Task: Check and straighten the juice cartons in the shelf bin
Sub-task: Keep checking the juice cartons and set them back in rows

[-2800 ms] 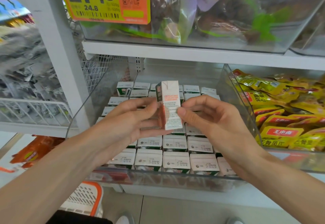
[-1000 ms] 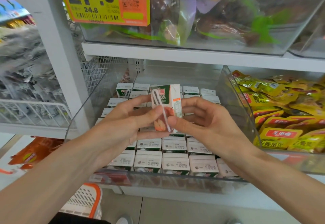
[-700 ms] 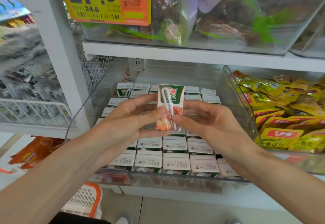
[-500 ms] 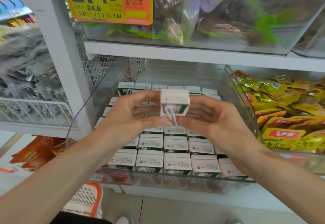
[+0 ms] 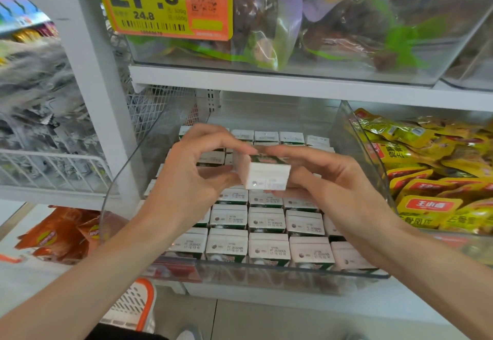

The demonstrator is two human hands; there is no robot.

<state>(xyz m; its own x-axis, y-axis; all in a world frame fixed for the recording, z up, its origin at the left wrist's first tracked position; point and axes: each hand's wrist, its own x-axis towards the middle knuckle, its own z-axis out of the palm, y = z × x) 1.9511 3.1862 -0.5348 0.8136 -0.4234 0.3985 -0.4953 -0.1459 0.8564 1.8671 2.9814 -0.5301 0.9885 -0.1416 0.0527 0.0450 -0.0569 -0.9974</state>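
Two-hand grip closed on one juice carton [image 5: 266,177], held above the shelf bin [image 5: 280,281].
Left hand [image 5: 186,182] and right hand [image 5: 341,193] pinch its sides; long axis near level, printed end toward camera; packed cartons [image 5: 266,219] stand upright below.
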